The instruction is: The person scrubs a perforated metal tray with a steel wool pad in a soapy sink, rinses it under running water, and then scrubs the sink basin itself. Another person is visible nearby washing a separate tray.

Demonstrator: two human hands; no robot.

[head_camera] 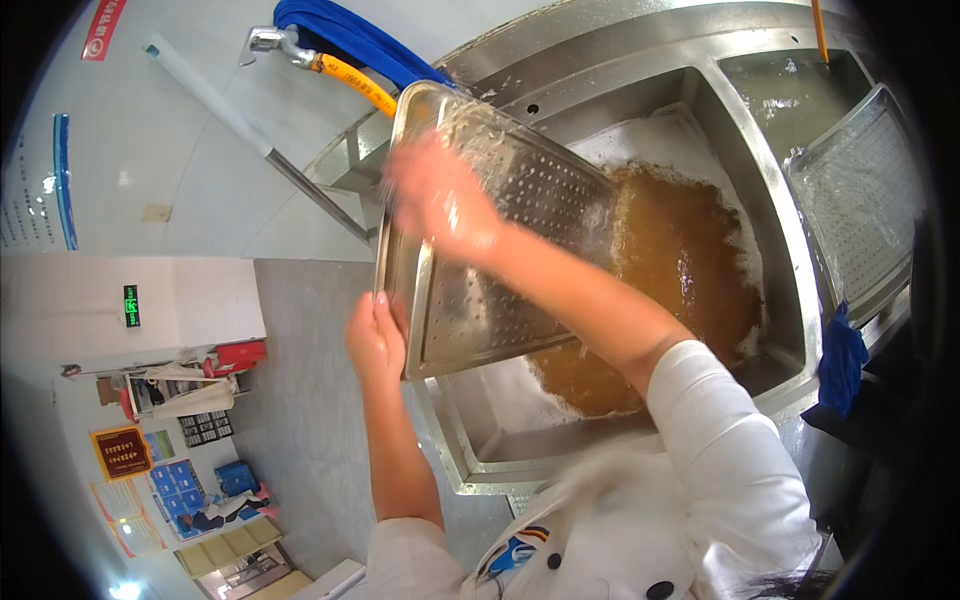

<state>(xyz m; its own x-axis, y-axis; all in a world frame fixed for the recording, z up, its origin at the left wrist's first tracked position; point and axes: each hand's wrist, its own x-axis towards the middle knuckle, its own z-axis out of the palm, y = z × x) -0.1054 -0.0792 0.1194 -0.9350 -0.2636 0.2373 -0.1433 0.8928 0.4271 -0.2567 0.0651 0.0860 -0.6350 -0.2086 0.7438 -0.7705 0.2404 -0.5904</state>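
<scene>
A perforated stainless steel tray (480,300) leans over the sink basin (780,247), its right end reaching the brown, foamy water (682,285). My left hand (377,337) grips the tray's rim at the near left corner. Over the tray's left part is my right hand (442,199), blurred by motion, close to or touching the metal. Whether it holds a scrubber or cloth cannot be made out. Wet streaks and foam show on the tray near its far corner.
A metal tap (274,41) with a yellow hose (356,81) and blue cloth (352,34) is beyond the tray. To the right, a second basin (795,97) holds water; another perforated tray (862,195) leans there. A blue cloth (841,364) hangs nearby. A person (225,511) is far off.
</scene>
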